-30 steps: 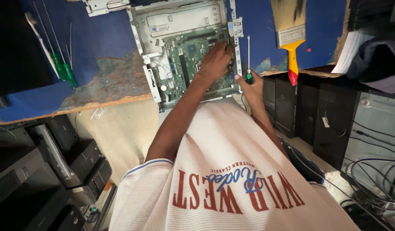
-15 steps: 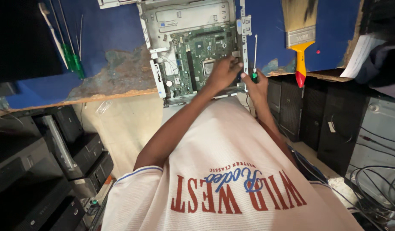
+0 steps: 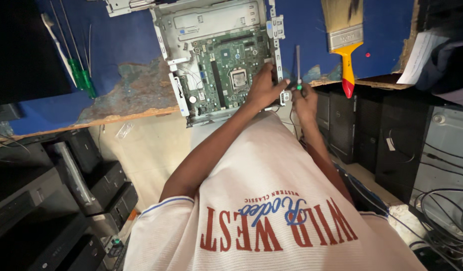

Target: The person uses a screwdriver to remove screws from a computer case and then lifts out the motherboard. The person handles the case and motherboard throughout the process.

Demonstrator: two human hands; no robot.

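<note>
Holding green motherboard [image 3: 226, 75], open computer case [image 3: 211, 22]; left hand [image 3: 264, 88] on it

paintbrush [image 3: 345, 42] on blue bench [image 3: 116, 45] | green screwdrivers [image 3: 83, 80] | cables [image 3: 444, 213]

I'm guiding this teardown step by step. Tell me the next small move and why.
Probably lower the screwdriver tip onto the open computer case. The right hand holds it upright at the case's right edge, shaft clear of the green motherboard, while the left hand rests on that edge, steadying it.
</note>
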